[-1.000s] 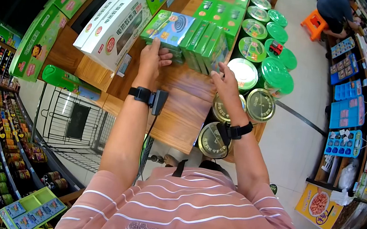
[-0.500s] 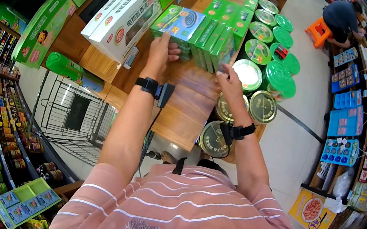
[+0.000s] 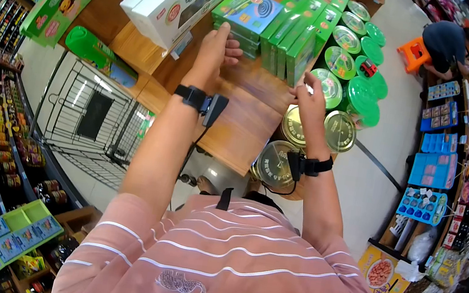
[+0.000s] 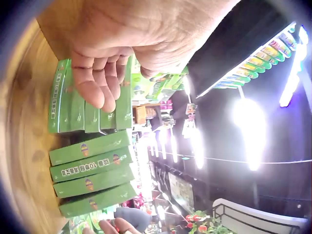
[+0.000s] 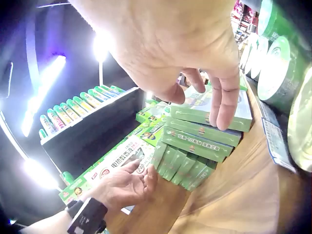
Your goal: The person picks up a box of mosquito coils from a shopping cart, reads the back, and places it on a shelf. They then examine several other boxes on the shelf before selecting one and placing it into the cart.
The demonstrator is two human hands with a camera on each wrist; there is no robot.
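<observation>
My left hand (image 3: 215,52) is at the near left side of a flat stack of green mosquito coil boxes (image 3: 245,12) with a blue printed top. Its thumb lies along the corner of the stack and its fingers are loosely bent, holding nothing. Beside that pile, several green boxes (image 3: 290,36) stand on edge in a row. My right hand (image 3: 312,100) is close to the near right end of this row, fingers relaxed and slightly bent. In the right wrist view its fingertips (image 5: 225,119) overlap the outermost upright box (image 5: 209,109).
White boxes (image 3: 177,4) stand left of the stack on the wooden shelf (image 3: 238,123). Green-lidded tubs (image 3: 363,99) and gold-lidded tins (image 3: 277,162) line the right side. A shopping cart (image 3: 84,118) is at lower left; a person (image 3: 447,45) is by an orange stool (image 3: 413,55).
The head view has shifted, so shelf and boxes sit further right and higher. Both hands stay beside the boxes, the right a little lower against the row's near end.
</observation>
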